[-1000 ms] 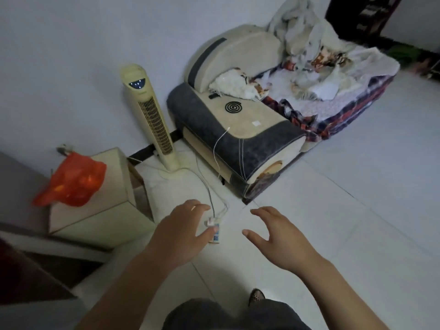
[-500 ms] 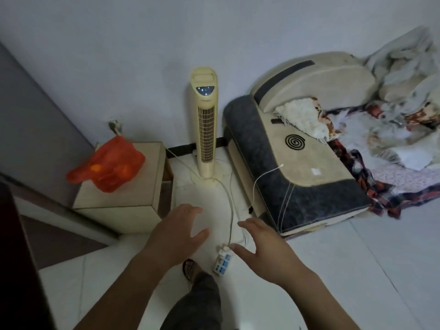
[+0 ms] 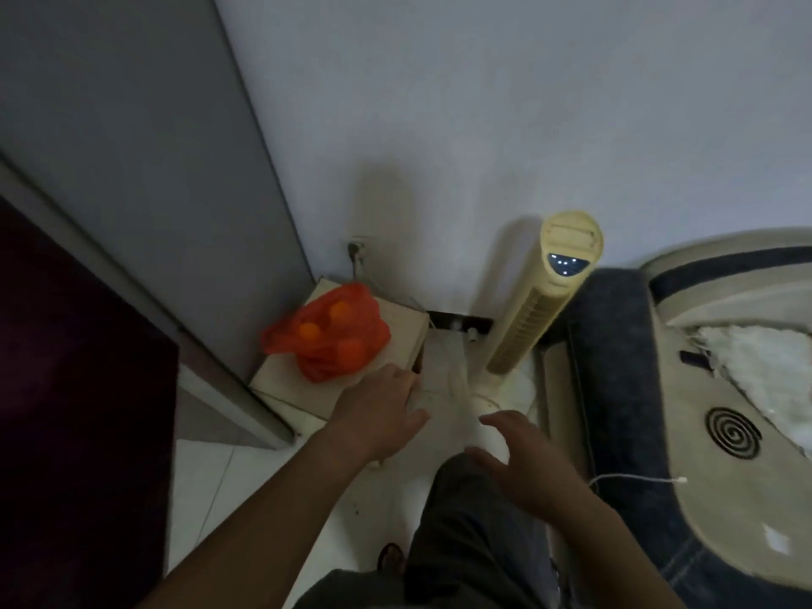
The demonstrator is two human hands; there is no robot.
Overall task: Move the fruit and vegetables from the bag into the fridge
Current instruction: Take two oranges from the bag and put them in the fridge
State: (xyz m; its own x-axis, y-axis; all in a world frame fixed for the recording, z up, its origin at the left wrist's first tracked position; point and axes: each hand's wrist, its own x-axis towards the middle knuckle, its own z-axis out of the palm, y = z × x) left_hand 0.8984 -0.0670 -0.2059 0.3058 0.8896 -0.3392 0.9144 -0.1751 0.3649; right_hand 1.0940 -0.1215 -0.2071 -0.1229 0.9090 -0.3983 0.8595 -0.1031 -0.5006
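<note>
3 oranges (image 3: 309, 331) – 1 bag (image 3: 326, 372) | left hand (image 3: 378, 417), right hand (image 3: 529, 465) | 1 fan (image 3: 527, 318)

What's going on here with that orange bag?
A person stands over an orange plastic bag holding round orange fruit, which sits on a small beige cabinet beside a tower fan. The left hand hovers open just short of the bag; the right hand is open too, holding nothing. The fruit is not yet out.

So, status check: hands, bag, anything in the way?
Left hand, right hand open, empty. Orange bag of fruit sits on the low cabinet, untouched. Tower fan stands alongside, not blocking.
</note>
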